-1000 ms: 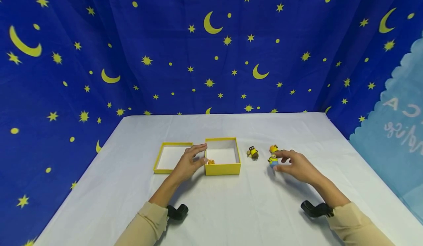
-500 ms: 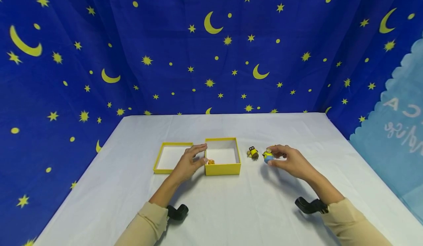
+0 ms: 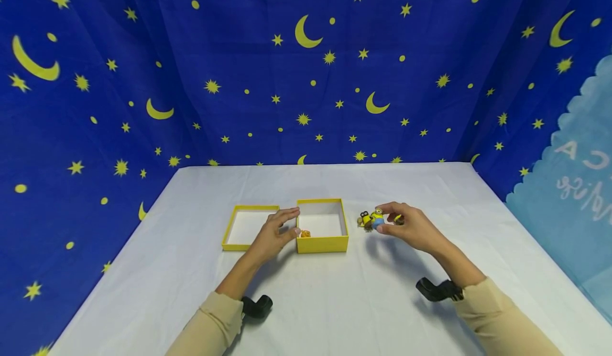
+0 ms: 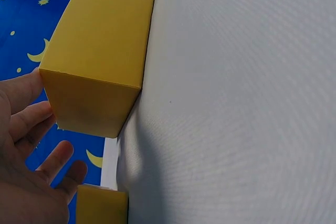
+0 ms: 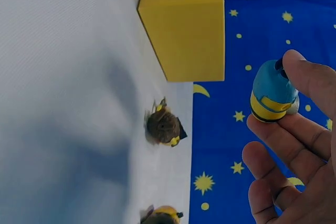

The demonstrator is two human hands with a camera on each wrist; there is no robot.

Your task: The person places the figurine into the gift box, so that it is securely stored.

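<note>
My right hand (image 3: 413,228) pinches a blue and yellow figure (image 3: 377,218) between thumb and fingers, above the table. In the right wrist view the figure (image 5: 274,92) hangs clear of the cloth. Just left of it in the head view stands a brown and yellow figure (image 3: 365,219); another figure (image 3: 399,220) is partly hidden behind my right fingers. At the left side of the yellow box (image 3: 322,245), my left hand (image 3: 272,237) rests its fingertips on the wall, fingers extended. Inside the box's near left corner lies a small orange thing (image 3: 305,234).
A shallow yellow-edged lid (image 3: 235,247) lies left of the box, partly behind my left hand. White cloth (image 3: 325,303) covers the table, and a blue curtain (image 3: 268,69) with moons and stars hangs behind it.
My right hand has moved left with the blue and yellow figure, away from the rightmost figure and up to the brown and yellow one. The left hand has stayed at the box.
</note>
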